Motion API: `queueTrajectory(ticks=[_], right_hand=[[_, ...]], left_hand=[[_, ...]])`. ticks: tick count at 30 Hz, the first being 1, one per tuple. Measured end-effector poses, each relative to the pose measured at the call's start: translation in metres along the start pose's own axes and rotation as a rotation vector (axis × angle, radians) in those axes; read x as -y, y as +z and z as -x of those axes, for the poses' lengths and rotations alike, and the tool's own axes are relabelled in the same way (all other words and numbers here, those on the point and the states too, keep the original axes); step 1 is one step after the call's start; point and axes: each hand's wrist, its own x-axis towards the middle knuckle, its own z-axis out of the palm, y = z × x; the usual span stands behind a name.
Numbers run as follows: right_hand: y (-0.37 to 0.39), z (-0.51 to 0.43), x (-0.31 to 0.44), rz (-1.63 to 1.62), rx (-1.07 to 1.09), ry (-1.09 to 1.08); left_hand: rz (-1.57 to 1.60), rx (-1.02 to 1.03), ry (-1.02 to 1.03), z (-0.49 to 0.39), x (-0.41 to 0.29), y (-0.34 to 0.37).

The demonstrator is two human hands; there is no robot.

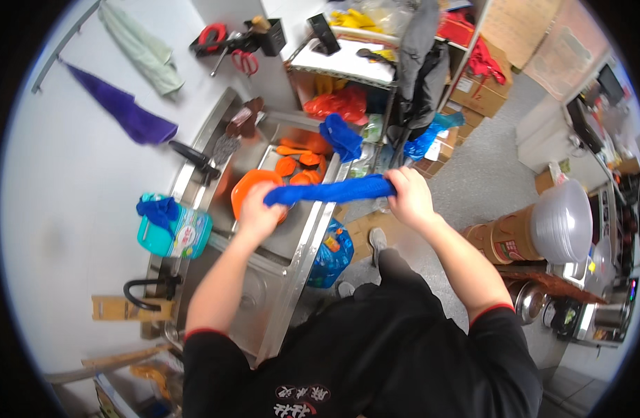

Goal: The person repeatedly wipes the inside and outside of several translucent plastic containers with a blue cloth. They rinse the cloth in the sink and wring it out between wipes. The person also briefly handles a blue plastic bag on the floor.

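A blue cloth [335, 191] is stretched lengthwise between my two hands, above the front edge of the steel sink. My left hand [258, 209] grips its left end, over an orange bowl [247, 185] in the sink. At its other end, on the floor side of the sink, my right hand [410, 196] is closed around the cloth. Orange ladles or spoons [294, 151] and small orange bowls [285, 166] lie in the basin behind. Another blue cloth [342, 137] hangs over the sink's far right rim.
A black faucet [194, 161] rises at the sink's back edge, near a teal detergent jug [176, 230] with a blue cloth on it. A blue plastic bag [331, 258] stands on the floor by the sink. Stacked clear plastic bowls or lids [560, 222] are at the right.
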Motion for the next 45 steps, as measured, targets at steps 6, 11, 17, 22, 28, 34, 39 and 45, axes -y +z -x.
queueTrajectory(ticks=[6, 11, 17, 22, 28, 34, 39, 45], right_hand=[[-0.064, 0.054, -0.018, 0.176, -0.29, 0.116], [-0.132, 0.094, -0.02, -1.173, -0.085, 0.673], [-0.13, 0.14, -0.052, -2.021, 0.196, 0.793], [-0.153, 0.165, -0.068, -1.663, 0.251, 0.592], [-0.223, 0.171, -0.093, -0.394, 0.073, -0.105], [-0.284, 0.19, -0.148, 0.074, 0.103, 0.375], [-0.287, 0.192, -0.17, -0.779, -0.172, 0.81], [-0.285, 0.193, -0.147, -1.341, -0.298, 0.547]], left_hand=[[0.867, 0.039, 0.074, 0.06, -0.075, 0.027], [0.946, -0.016, 0.661, 0.126, -0.158, 0.054], [-0.354, 0.491, 0.91, 0.158, -0.19, 0.138], [0.449, 0.645, 0.266, 0.143, -0.231, 0.198], [0.704, 0.591, 0.309, 0.111, -0.292, 0.257], [1.028, 0.369, 0.045, 0.103, -0.313, 0.279], [1.153, 0.312, -0.071, 0.082, -0.287, 0.262], [1.402, 0.4, 0.048, 0.072, -0.263, 0.193]])
